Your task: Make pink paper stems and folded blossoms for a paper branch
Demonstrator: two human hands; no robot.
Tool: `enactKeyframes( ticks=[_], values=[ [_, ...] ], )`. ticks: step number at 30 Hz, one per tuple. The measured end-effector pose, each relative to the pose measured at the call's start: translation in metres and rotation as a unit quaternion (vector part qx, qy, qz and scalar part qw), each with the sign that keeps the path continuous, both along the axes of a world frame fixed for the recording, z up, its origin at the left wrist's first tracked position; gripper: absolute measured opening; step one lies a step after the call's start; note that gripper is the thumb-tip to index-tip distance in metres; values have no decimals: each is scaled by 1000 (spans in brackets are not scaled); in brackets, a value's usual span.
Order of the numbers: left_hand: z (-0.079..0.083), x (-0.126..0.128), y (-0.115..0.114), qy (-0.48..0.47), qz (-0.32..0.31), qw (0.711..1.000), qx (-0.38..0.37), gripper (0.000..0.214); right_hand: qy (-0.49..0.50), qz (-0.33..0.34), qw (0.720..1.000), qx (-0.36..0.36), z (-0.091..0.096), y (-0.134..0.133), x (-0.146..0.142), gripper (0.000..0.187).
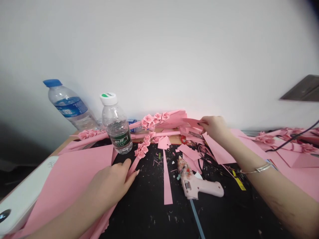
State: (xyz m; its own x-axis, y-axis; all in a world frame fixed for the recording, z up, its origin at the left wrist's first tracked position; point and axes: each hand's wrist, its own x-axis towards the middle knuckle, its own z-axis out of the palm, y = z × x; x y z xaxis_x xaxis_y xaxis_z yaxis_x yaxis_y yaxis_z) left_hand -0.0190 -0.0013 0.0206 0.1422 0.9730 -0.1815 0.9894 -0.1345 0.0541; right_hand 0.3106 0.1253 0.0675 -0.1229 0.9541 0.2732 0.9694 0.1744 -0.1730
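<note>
My left hand (113,182) is closed around the pink paper stem of a rolled-paper spray with small folded roses (142,148). At the back of the table, my right hand (211,125) pinches a piece of pink paper (192,122) between thumb and fingers. Just left of that hand lies another rose-trimmed paper piece (152,120), close to the wall. A pink glue gun (199,186) rests on its side between my hands, its nozzle end crusted with residue and a glue stick (196,217) out of its back. A long narrow strip of pink paper (167,179) lies beside it.
A clear water bottle (116,124) stands behind my left hand; a blue-capped bottle (72,104) leans at the left. Pink sheets (74,176) overlie a white device (27,196). Scraps litter the black mat (139,219). Cables and more paper flowers (266,137) lie at right.
</note>
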Motion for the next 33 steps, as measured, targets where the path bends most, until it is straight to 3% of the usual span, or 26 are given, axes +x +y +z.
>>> enactKeyframes(
  ticks=[5,8,10,12,14,15,17,18,20,23,25,28,33],
  values=[
    [17,-2,-9,-64,14,998,6,31,243,-32,969,-16,21,-12,22,18],
    [26,6,-10,-230,18,973,-22,28,288,31,957,3,29,-34,20,22],
    [28,14,-7,-408,35,906,-106,29,263,83,961,16,29,-53,9,20],
    [27,24,-2,-582,63,786,-198,43,218,158,963,-14,24,-75,-9,22],
    [23,35,4,-678,94,669,-290,51,191,251,946,-79,18,-96,-28,31],
    [20,40,6,-703,98,632,-310,49,182,303,928,-121,14,-105,-37,38],
    [12,48,8,-731,102,594,-321,42,167,361,901,-173,10,-117,-50,46],
    [8,51,9,-741,103,585,-313,40,165,378,893,-180,9,-121,-54,47],
    [1,54,9,-747,104,587,-294,37,173,344,910,-152,8,-123,-54,43],
    [-7,52,8,-736,124,616,-252,35,198,167,964,-65,8,-119,-38,32],
    [-9,49,9,-730,135,626,-238,36,174,81,979,-61,3,-120,-21,26],
    [-11,46,9,-726,149,628,-238,39,60,84,981,-162,-17,-131,-1,40],
    [-18,47,7,-729,163,619,-243,43,6,138,977,-160,-51,-159,-5,54]
  ],
)
